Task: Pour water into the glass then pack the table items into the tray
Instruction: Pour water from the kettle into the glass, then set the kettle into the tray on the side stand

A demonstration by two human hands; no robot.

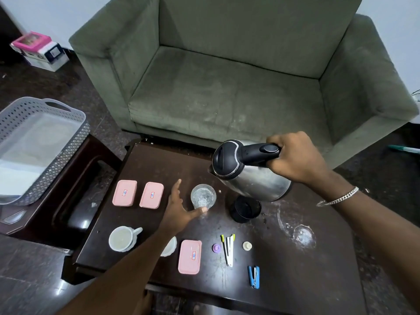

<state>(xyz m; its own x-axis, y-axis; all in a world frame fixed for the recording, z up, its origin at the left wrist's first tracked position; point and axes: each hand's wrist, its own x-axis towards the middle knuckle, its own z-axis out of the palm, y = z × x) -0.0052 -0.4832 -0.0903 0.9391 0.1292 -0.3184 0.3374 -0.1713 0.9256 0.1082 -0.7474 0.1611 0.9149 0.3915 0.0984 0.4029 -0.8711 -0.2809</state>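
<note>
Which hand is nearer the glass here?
Left. The left hand is open beside the glass, thumb at its base. The right hand is farther off, up and to the right, gripping the kettle handle.

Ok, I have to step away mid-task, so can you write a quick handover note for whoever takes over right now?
Right hand: gripping the kettle by its handle, tilted with the spout toward the glass.
Left hand: open, thumb against the glass, steadying it.
Glass holds some water; whether water is flowing cannot be told. The kettle base sits under the kettle.
Still on the table: three pink boxes, a white cup, pens, two small caps, a blue stapler.
The tray, on the left side table, holds none of them.
Left: finish pouring, set the kettle down, pack everything.
</note>
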